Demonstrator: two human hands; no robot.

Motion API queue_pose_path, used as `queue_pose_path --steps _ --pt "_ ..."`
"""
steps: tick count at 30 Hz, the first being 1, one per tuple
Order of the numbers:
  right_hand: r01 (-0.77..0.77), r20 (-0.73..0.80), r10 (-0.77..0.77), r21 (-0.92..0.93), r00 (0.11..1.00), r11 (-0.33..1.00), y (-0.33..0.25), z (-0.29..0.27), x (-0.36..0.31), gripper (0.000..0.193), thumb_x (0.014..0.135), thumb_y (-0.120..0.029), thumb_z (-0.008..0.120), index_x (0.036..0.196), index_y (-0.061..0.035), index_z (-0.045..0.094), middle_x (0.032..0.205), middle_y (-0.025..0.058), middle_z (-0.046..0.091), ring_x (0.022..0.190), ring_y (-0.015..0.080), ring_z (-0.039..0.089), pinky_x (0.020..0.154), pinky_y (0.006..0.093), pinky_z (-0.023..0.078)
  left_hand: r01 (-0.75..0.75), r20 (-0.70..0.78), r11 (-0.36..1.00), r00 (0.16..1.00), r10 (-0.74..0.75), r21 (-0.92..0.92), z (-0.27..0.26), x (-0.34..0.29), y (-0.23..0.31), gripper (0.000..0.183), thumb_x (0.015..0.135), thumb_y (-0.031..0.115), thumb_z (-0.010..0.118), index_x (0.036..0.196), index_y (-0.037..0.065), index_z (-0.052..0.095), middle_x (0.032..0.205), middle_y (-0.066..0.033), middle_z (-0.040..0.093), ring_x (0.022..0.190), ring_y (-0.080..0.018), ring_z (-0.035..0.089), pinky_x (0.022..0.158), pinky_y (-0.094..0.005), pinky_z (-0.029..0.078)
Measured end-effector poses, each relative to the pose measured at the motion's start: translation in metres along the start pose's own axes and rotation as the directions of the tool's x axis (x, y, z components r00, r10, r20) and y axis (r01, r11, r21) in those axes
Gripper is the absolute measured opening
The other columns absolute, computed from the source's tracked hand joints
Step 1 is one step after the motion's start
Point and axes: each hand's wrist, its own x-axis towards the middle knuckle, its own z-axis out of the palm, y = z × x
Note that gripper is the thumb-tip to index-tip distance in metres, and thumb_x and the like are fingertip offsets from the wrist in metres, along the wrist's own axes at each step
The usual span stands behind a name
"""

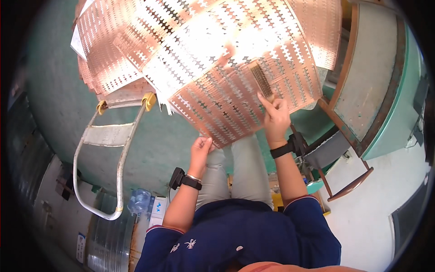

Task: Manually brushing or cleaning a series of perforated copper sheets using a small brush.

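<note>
A thin copper-coloured sheet (pixel 213 104) with rows of jagged cut-out slots lies in front of me, tilted, with its near corner close to my knees. My left hand (pixel 198 154) pinches that near corner between thumb and fingers. A narrow brush (pixel 261 79) with dense brownish bristles is gripped in my right hand (pixel 277 120), its index finger stretched along the handle. The brush lies over the right part of the sheet and seems to touch it. Strong glare washes out the sheet's far part.
More perforated copper sheets (pixel 104 50) are piled at the far left, beside a white tubular handle (pixel 122 167) with yellow fittings. A wood-edged table (pixel 369 72) stands at the right, near a dark grey chair part (pixel 330 147). A clear plastic bottle (pixel 139 199) is low at the left.
</note>
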Motion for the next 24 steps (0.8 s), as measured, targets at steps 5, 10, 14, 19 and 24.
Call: queue_pose_path --steps 5,10,14,19,24 --pt "-0.1 -0.066 0.11 0.139 0.992 0.985 0.025 -0.005 0.014 0.045 0.085 0.001 0.066 0.125 -0.019 0.066 0.082 0.0051 0.046 0.07 0.018 0.049 0.063 0.0276 0.045 0.016 -0.012 1.0 1.0 -0.016 -0.027 0.005 -0.002 0.002 0.013 0.096 0.019 0.061 0.089 0.008 0.058 0.079 0.0026 0.06 0.071 -0.0066 0.056 0.072 -0.0229 0.049" --pt "-0.242 -0.055 0.25 0.116 0.967 0.963 0.033 -0.015 0.008 0.067 0.082 -0.01 0.075 0.142 -0.0083 0.044 0.109 0.0122 0.044 0.095 0.0247 0.048 0.083 0.0342 0.043 0.038 0.024 0.999 0.999 -0.038 0.013 0.002 -0.002 0.001 0.012 0.097 0.02 0.06 0.089 0.012 0.055 0.087 0.0018 0.061 0.08 -0.0075 0.059 0.078 -0.0253 0.052" --pt "-0.226 -0.126 0.238 0.103 0.963 0.969 0.035 -0.011 0.015 0.062 0.083 -0.011 0.073 0.138 -0.0067 0.045 0.113 0.0138 0.044 0.096 0.0253 0.049 0.086 0.0364 0.043 0.03 0.018 1.0 0.999 -0.03 -0.001 0.004 0.001 0.0 0.013 0.097 0.019 0.059 0.09 0.01 0.056 0.084 0.0019 0.061 0.077 -0.0074 0.058 0.076 -0.0242 0.05" --pt "-0.331 -0.148 0.34 0.08 0.929 0.94 0.033 -0.026 0.022 0.057 0.085 0.001 0.059 0.139 -0.0001 0.041 0.115 0.0146 0.049 0.093 0.023 0.052 0.084 0.0352 0.046 0.015 0.053 0.999 0.999 -0.013 -0.037 0.001 0.002 -0.002 0.012 0.097 0.019 0.058 0.091 0.008 0.057 0.081 0.0021 0.061 0.073 -0.0066 0.056 0.072 -0.0228 0.048" --pt "-0.311 -0.141 0.375 0.343 0.916 0.887 0.035 -0.034 0.007 0.051 0.086 0.007 0.044 0.137 0.0033 0.043 0.123 0.0198 0.055 0.104 0.0252 0.059 0.09 0.0349 0.047 0.025 0.0 0.999 1.0 -0.025 -0.025 0.004 -0.002 0.003 0.012 0.097 0.018 0.059 0.09 0.008 0.056 0.081 0.0012 0.061 0.073 -0.0065 0.057 0.069 -0.0227 0.047"
